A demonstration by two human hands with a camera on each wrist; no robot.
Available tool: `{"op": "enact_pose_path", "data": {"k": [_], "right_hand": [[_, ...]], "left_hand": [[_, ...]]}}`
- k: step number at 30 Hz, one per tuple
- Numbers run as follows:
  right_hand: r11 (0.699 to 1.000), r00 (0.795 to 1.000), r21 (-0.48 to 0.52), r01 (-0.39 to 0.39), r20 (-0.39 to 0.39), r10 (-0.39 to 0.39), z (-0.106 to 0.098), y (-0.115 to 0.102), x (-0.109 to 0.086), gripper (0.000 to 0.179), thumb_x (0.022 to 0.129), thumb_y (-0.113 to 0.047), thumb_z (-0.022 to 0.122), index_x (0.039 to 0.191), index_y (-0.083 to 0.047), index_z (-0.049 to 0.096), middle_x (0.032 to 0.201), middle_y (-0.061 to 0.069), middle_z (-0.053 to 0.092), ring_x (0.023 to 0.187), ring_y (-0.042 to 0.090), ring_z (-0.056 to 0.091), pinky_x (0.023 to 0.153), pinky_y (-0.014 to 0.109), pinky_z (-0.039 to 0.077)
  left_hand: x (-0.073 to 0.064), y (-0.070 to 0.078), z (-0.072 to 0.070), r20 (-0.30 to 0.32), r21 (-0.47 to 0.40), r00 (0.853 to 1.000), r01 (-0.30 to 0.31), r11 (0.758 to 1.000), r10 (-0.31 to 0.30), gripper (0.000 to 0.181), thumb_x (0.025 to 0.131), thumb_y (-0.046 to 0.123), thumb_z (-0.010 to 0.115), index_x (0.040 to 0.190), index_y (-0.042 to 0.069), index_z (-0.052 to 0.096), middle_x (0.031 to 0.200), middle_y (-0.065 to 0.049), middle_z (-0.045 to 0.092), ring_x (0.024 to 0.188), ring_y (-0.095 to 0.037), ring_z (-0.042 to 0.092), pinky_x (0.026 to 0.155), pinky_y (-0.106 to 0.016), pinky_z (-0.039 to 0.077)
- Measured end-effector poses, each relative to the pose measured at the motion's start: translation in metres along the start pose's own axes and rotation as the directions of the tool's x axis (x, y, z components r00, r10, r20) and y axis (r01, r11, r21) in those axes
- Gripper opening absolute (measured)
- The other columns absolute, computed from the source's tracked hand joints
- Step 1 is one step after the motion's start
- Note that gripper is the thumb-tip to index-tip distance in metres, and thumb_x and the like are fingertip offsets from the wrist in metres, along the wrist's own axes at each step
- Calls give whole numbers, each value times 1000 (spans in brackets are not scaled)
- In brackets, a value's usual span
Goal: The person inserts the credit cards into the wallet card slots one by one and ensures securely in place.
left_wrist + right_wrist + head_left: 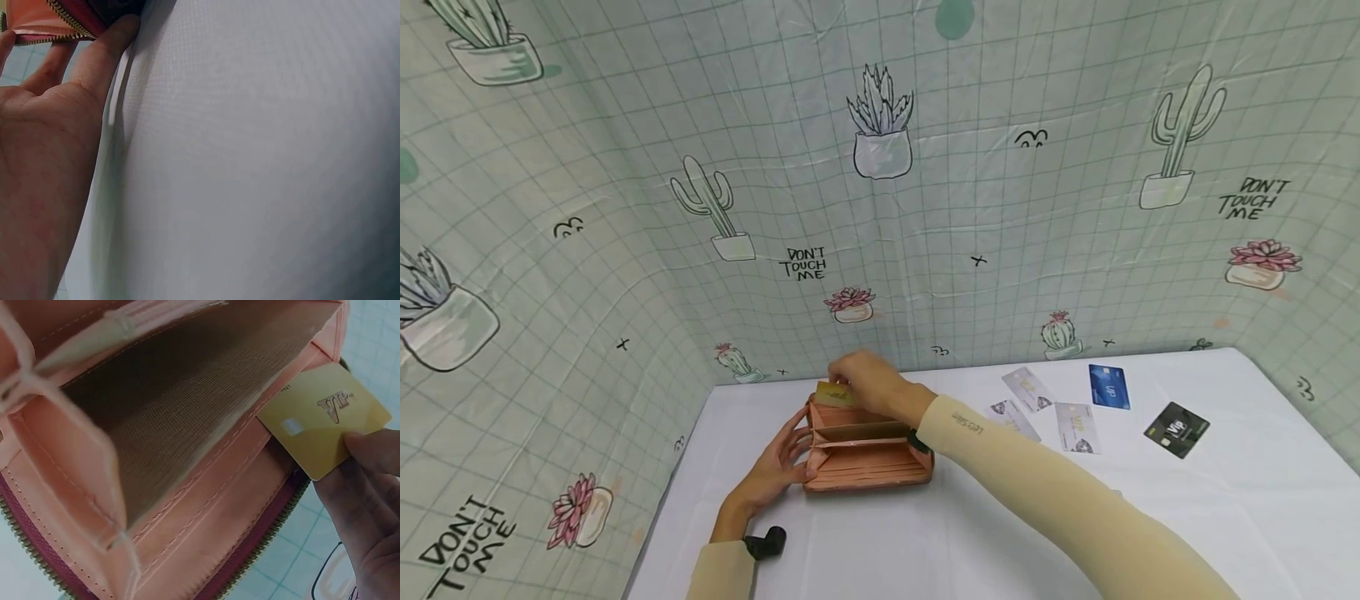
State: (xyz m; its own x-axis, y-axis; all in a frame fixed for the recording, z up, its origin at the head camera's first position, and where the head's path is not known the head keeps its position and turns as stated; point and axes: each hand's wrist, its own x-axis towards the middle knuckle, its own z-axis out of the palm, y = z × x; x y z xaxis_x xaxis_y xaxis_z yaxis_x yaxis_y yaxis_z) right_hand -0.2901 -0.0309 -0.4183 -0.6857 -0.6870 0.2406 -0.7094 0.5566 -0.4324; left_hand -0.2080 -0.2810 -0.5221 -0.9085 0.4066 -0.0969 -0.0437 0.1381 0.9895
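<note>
An unzipped salmon-pink wallet point(868, 477) lies spread on the white table, its inner pockets and dividers facing up. Its zipper teeth show in both wrist views. My left hand point(772, 469) holds the wallet's left side, with thumb and fingers at the edge point(59, 39). Over the far left part of the wallet, my right hand point(876, 383) pinches a gold VIP card point(325, 419) between thumb and fingers. One corner of the card overlaps the slots along the wallet's far side, and most of its face shows above them.
To the right on the table point(1000, 533) lie several loose cards: silver-grey ones point(1078, 427), a blue one point(1109, 387) and a black one point(1177, 429). A cactus-print cloth point(955, 217) hangs behind the table and along its sides.
</note>
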Motion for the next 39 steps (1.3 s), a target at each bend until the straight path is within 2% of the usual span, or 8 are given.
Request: {"op": "enact_pose_path", "data": {"k": [5, 9, 13, 20, 27, 29, 35, 39], "right_hand": [[998, 1000, -60, 11, 23, -9, 2, -2, 3, 15, 98, 4, 71, 105, -5, 79, 101, 8, 77, 91, 19, 71, 81, 32, 59], [995, 999, -96, 33, 43, -29, 2, -3, 4, 16, 98, 2, 72, 110, -4, 80, 104, 9, 77, 92, 19, 72, 82, 32, 59], [993, 997, -113, 35, 72, -27, 0, -3, 4, 18, 98, 0, 74, 114, -5, 80, 104, 9, 75, 92, 19, 71, 82, 31, 59], [994, 991, -103, 26, 137, -12, -3, -3, 6, 23, 100, 1, 70, 119, -6, 80, 109, 8, 73, 98, 20, 69, 90, 34, 57], [998, 987, -55, 42, 157, -33, -3, 1, 8, 23, 100, 0, 70, 120, -5, 80, 108, 8, 74, 96, 17, 67, 85, 29, 57], [997, 986, -52, 50, 164, -41, -3, 2, 9, 23, 100, -1, 71, 120, -6, 81, 108, 6, 75, 94, 15, 66, 85, 28, 56], [988, 978, -113, 105, 192, -82, -3, 3, 12, 23, 99, -6, 74, 121, -8, 81, 107, 5, 75, 96, 16, 68, 88, 30, 56], [986, 976, -121, 117, 198, -92, -2, 4, 13, 24, 98, -9, 77, 121, -9, 81, 104, 5, 75, 95, 17, 68, 87, 32, 55]], "left_hand": [[0, 0, 1, 0, 4, 1000, -2, 1000, 2, 108, 91, -2, 79, 171, 13, 9, 165, -26, 30, 154, -39, 30, 112, -35, 46], [0, 2, 1, 12, -17, 1000, -15, 1000, 15, 108, 90, -2, 79, 171, 12, 9, 166, -27, 28, 154, -45, 26, 110, -31, 47], [1, 0, 1, 18, -25, 1000, -22, 999, 22, 108, 90, -2, 79, 171, 12, 9, 167, -27, 27, 154, -44, 27, 108, -29, 48], [1, -1, 0, 24, -28, 999, -36, 999, 37, 108, 91, -3, 79, 171, 11, 9, 167, -27, 26, 151, -37, 33, 107, -28, 48], [1, -2, 0, 21, -28, 999, -27, 999, 27, 108, 91, -2, 79, 171, 12, 8, 166, -27, 27, 153, -42, 29, 108, -27, 47], [1, -3, 0, 21, -30, 999, -26, 999, 27, 108, 91, -3, 79, 171, 12, 8, 165, -26, 28, 153, -39, 31, 108, -26, 47], [2, -3, 0, 22, -23, 999, -35, 999, 36, 108, 92, -2, 79, 172, 13, 8, 166, -25, 28, 143, -15, 43, 108, -25, 47], [1, -2, 1, 9, 0, 1000, -21, 1000, 21, 106, 93, 3, 79, 172, 14, 8, 168, -25, 27, 149, -25, 39, 108, -24, 46]]}}
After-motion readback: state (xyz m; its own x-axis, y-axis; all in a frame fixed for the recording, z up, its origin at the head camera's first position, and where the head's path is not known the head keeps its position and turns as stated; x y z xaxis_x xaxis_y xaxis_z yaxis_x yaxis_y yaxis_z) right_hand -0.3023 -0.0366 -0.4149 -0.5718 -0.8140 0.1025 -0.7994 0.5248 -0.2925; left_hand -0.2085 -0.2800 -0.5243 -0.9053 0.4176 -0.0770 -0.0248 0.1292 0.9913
